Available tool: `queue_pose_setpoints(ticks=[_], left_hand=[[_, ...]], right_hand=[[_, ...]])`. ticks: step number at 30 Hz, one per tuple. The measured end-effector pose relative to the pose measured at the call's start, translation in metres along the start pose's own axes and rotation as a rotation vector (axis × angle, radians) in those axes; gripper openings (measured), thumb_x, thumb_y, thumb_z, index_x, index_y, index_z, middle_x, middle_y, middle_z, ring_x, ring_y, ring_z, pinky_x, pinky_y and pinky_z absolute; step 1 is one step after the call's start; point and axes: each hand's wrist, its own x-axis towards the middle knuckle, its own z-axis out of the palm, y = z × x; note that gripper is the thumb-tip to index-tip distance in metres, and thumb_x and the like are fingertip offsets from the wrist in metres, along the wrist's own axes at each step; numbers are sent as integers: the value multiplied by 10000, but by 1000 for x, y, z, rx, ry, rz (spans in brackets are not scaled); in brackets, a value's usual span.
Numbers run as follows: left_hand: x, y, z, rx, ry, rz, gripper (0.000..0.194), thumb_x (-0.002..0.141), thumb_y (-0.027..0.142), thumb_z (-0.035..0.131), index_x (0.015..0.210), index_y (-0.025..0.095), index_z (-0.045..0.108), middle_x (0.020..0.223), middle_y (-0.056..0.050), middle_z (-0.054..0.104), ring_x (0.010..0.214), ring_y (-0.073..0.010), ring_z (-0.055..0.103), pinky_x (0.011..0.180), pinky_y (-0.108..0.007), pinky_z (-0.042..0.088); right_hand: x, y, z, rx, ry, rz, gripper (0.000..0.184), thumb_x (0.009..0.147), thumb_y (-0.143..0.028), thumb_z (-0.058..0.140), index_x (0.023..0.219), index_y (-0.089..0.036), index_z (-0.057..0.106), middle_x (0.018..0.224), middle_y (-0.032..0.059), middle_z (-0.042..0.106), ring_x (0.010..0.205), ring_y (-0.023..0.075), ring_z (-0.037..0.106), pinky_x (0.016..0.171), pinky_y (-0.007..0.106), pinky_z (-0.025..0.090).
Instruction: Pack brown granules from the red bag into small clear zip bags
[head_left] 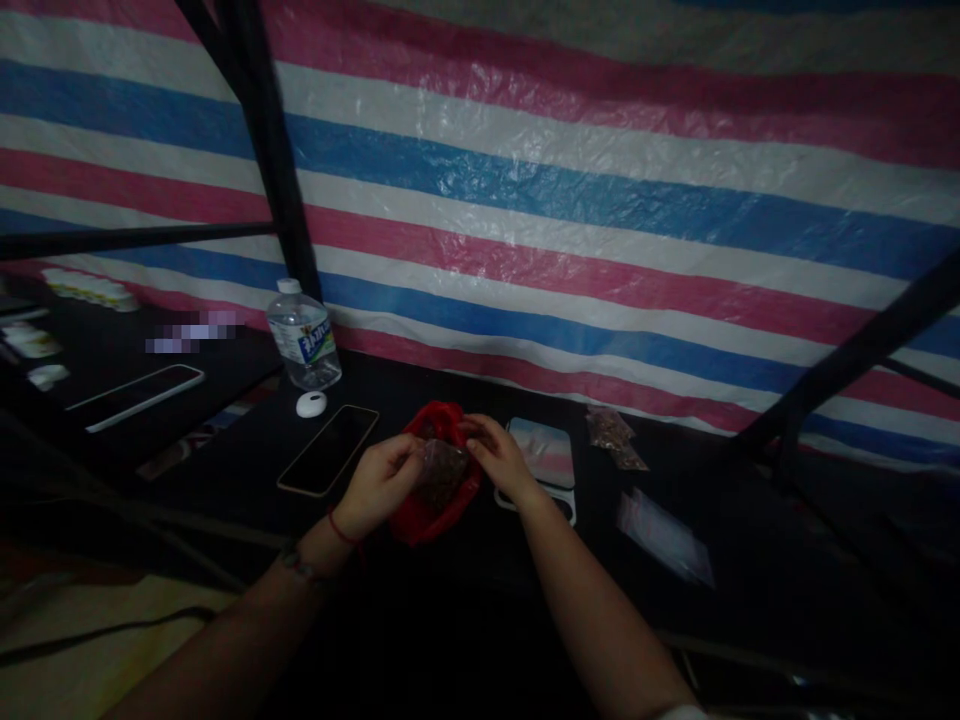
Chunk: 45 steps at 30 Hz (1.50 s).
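Note:
My left hand [385, 478] is closed on the left edge of a small clear plastic bag [445, 462] with dark bits in it. On the bag's other side is my right hand [499, 455], its thumb and fingers bent in and closed at the bag's right edge. Both hands are over an open red plastic bag [450, 513], which holds more dark, loose material. The dim light hides the finer detail of that material. Just right of the red bag, a small flat scale [541, 452] with a shiny top lies partly behind my right hand.
Small filled bags [611, 432] lie at the back right, with a stack of clear bags [666, 538] nearer. A phone [328, 452], a white earbud case [311, 404] and a water bottle [306, 340] are on the left. Dark metal posts [274, 150] frame the striped sheet [525, 200].

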Motion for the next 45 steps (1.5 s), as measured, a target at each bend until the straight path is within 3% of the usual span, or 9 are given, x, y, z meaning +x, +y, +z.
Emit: queue_pose_setpoints(ticks=[9, 13, 16, 20, 24, 27, 31, 37, 45], left_hand=[[14, -20, 7, -91, 116, 72, 278, 887, 353, 448, 775, 141, 589, 829, -68, 644, 759, -159, 591, 698, -250, 473], [26, -28, 5, -17, 29, 150, 258, 870, 358, 489, 739, 157, 584, 911, -77, 659, 864, -182, 606, 791, -289, 478], [43, -30, -3, 63, -52, 180, 190, 812, 327, 568, 712, 166, 556, 835, -44, 650, 786, -164, 608, 740, -281, 492], [77, -33, -13, 168, -185, 239, 235, 726, 297, 651, 915, 166, 596, 801, -9, 655, 712, -146, 610, 664, -252, 494], [100, -47, -13, 203, -156, 351, 178, 735, 278, 638, 857, 152, 664, 793, -28, 676, 694, -144, 619, 659, -247, 494], [96, -61, -10, 179, -89, 393, 207, 762, 277, 632, 914, 148, 685, 828, -48, 688, 716, -150, 628, 675, -254, 499], [80, -65, -9, 210, -73, 450, 334, 783, 235, 625, 1111, 176, 645, 919, -59, 693, 801, -163, 634, 748, -281, 499], [80, -63, -10, 282, -195, 555, 148, 834, 202, 593, 915, 208, 717, 838, -43, 710, 830, -168, 610, 795, -315, 473], [82, -74, -6, 244, -120, 539, 142, 839, 222, 589, 888, 197, 720, 808, -41, 711, 806, -165, 607, 776, -311, 473]], right_hand=[[-12, 12, -1, 133, -63, 96, 431, 687, -261, 714, 1097, -205, 596, 1042, 52, 657, 925, 178, 619, 824, 317, 481], [-8, 15, 2, 92, 58, 118, 275, 672, -230, 684, 941, -197, 637, 892, 22, 662, 809, 167, 611, 766, 309, 487], [-5, 17, 2, 221, 216, 131, 261, 662, -243, 679, 914, -205, 622, 863, 8, 655, 799, 163, 608, 763, 303, 493], [-3, 15, 1, 379, 326, 132, 242, 669, -281, 685, 889, -207, 614, 886, 12, 658, 802, 163, 616, 734, 293, 511], [-3, 12, 1, 403, 363, 163, 273, 659, -303, 701, 902, -209, 622, 885, 21, 673, 761, 171, 625, 598, 268, 517], [-4, 12, 3, 403, 381, 183, 294, 639, -311, 720, 900, -209, 632, 881, 28, 689, 755, 184, 640, 582, 278, 527], [-7, 10, 8, 335, 380, 176, 269, 627, -301, 740, 867, -207, 661, 849, 28, 703, 754, 190, 659, 691, 324, 548], [-10, 6, 11, 303, 393, 127, 231, 642, -315, 741, 840, -214, 679, 797, 20, 700, 735, 182, 655, 708, 326, 543], [-10, 12, 1, 109, 457, 40, 167, 753, -377, 669, 763, -215, 706, 769, 27, 656, 725, 173, 617, 675, 315, 525]])
